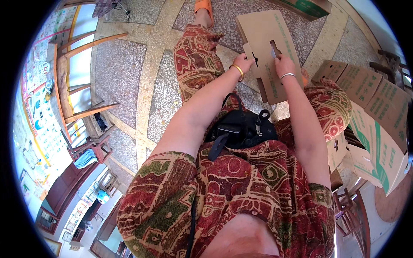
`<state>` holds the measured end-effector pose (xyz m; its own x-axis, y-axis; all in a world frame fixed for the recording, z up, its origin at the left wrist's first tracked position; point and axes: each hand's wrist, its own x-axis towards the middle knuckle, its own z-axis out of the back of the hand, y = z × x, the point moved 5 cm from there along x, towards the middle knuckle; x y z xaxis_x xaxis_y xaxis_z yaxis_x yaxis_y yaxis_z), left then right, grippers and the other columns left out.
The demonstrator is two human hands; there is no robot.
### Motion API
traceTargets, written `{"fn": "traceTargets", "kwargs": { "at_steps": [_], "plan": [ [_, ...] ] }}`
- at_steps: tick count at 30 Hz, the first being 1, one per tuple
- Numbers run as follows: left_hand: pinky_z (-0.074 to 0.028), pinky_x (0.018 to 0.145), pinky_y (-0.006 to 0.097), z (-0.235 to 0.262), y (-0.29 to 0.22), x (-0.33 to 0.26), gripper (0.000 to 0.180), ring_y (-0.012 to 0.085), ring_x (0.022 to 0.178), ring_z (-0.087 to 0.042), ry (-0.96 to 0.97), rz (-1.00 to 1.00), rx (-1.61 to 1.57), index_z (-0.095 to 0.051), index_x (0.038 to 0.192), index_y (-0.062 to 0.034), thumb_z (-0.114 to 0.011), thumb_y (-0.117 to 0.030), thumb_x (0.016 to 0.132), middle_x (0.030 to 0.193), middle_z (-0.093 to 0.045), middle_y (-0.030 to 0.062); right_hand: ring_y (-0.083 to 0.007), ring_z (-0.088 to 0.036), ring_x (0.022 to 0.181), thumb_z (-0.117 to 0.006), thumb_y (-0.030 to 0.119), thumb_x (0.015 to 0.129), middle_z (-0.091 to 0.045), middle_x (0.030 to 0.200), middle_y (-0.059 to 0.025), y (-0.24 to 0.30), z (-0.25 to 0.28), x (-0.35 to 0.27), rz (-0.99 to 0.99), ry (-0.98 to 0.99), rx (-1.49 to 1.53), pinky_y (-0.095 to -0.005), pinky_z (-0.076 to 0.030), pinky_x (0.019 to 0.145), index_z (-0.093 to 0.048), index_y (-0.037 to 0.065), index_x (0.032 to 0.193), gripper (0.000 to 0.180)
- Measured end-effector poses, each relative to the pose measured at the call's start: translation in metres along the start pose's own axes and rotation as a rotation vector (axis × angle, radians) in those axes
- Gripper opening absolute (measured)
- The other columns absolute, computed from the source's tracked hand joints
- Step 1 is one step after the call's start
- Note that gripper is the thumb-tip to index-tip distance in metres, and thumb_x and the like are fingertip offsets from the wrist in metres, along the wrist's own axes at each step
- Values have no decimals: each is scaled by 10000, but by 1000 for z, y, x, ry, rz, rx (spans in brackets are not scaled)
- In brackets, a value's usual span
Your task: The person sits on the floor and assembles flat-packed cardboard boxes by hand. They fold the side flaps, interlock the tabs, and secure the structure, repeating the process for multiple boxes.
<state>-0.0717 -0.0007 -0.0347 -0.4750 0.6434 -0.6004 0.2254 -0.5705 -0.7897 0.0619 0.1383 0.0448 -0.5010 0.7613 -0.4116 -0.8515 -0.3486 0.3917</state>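
A flat brown cardboard box (269, 32) with green print is in front of me, between my legs. My left hand (244, 64) is closed on the box's left edge, by a small side flap (249, 53) with a dark cutout. At the long slot in the box's upper face, my right hand (285, 66) grips with its fingers partly hidden in the opening. Something pale shows inside that slot. A gold bracelet is on my left wrist and a silver one on my right.
Several brown cartons (359, 84) with green print are stacked at my right, above an opened white-and-green carton (374, 146). Another carton (307, 6) lies at the far edge. Wooden furniture (64, 81) stands at my left on the speckled stone floor (118, 73).
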Motion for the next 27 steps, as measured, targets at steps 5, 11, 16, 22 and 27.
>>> {"fn": "traceTargets", "kwargs": {
  "at_steps": [5,11,16,22,27],
  "plan": [
    [-449,598,260,-1,-26,-23,246,120,662,-554,-18,-56,17,-612,940,7,-623,-165,764,797,-623,44,-321,-596,888,-573,297,787,-638,931,-154,-10,2,12,-110,192,43,-388,-473,786,-656,74,934,280],
    [-471,654,289,3,-29,-25,289,154,713,-594,16,-32,132,-623,949,24,-630,-190,755,818,-643,85,-170,-567,574,-589,291,797,-606,658,-83,-30,-10,14,-85,133,387,-303,-451,539,-639,26,866,279],
    [-477,695,301,6,-36,-29,311,182,773,-620,6,-19,203,-623,965,21,-630,-204,751,873,-655,115,-105,-503,545,-600,283,752,-548,588,-31,-55,-18,13,-298,340,804,-260,-394,496,-629,-4,801,293],
    [-482,706,293,9,-21,-26,322,186,772,-624,-2,-61,217,-610,975,26,-641,-199,747,863,-653,128,-200,-571,536,-595,428,758,-607,633,-84,-1,20,-6,11,226,152,-306,-457,546,-622,32,772,397],
    [-486,707,296,15,-43,-28,283,180,789,-617,57,-31,173,-595,974,15,-640,-165,761,869,-644,106,-300,-610,701,-605,396,686,-629,724,-164,3,22,-8,18,90,97,-376,-472,664,-633,23,751,380]
  ]
}}
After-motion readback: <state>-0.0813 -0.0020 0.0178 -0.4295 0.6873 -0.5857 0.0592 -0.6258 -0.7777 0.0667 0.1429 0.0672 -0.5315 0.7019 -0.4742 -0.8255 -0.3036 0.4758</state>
